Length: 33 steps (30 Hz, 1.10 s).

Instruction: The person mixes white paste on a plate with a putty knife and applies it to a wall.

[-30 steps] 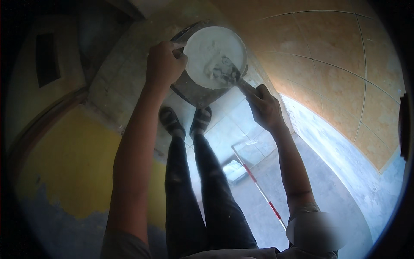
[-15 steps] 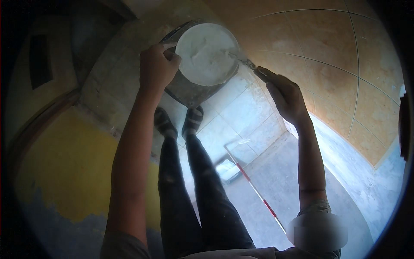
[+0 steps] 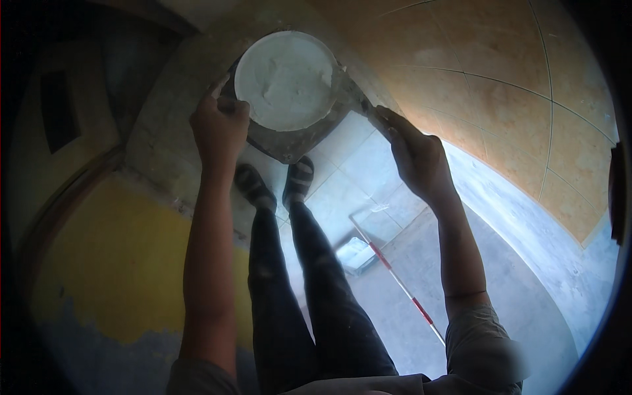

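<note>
A round white container [image 3: 280,122] full of pale, wet-looking paste [image 3: 286,76] sits on a dark square-cornered support [image 3: 288,146] ahead of my feet. At the container's left rim, my left hand [image 3: 222,125] is closed around the edge, thumb towards the paste. My right hand [image 3: 416,158] grips the dark handle of a trowel-like tool [image 3: 355,95]. Its paste-smeared blade lies against the container's right rim; the blade's exact shape is too dim to make out.
Orange-brown wall tiles [image 3: 500,112] rise on the right. A red-and-white banded pole [image 3: 397,276] slants beside a pale box-like object [image 3: 355,253] on the floor. My sandalled feet [image 3: 299,176] stand just this side of the support. A yellow patch of wall [image 3: 125,263] is at left.
Container and both hands now appear further left in the picture. The tool's blade has shifted from over the paste to the container's right rim. Both hands keep their grips.
</note>
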Motion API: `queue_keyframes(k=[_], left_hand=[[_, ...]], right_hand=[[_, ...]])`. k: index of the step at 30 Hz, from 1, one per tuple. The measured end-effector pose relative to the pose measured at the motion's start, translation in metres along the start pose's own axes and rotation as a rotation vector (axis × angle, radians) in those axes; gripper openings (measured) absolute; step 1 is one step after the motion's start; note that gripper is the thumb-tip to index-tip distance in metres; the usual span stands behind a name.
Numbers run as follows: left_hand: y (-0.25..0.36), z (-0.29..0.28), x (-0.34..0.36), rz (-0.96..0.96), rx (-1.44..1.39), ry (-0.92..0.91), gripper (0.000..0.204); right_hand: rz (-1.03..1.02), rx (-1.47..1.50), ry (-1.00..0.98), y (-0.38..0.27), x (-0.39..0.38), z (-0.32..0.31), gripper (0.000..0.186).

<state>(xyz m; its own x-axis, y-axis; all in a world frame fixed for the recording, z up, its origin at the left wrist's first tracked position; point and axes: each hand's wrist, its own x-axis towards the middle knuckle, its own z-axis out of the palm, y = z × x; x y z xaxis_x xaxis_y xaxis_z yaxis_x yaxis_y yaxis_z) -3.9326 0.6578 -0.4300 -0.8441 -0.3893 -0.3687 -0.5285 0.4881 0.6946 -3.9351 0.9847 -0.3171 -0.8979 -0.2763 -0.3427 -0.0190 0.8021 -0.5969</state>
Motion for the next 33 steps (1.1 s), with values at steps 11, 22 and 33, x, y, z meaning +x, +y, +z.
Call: queue_keyframes(k=[11,22,33], left_hand=[[0.014,0.017,-0.027,-0.034,-0.078,0.029,0.067],[0.002,0.027,-0.053,-0.056,-0.153,0.0,0.064],[-0.021,0.007,-0.034,0.032,-0.142,-0.06,0.054]], right_hand=[[0.149,-0.055,0.05,-0.053,-0.059,0.05,0.047],[0.312,0.398,0.086,-0.086,-0.052,0.076,0.037],[0.655,0.868,-0.023,-0.001,-0.056,0.076,0.042]])
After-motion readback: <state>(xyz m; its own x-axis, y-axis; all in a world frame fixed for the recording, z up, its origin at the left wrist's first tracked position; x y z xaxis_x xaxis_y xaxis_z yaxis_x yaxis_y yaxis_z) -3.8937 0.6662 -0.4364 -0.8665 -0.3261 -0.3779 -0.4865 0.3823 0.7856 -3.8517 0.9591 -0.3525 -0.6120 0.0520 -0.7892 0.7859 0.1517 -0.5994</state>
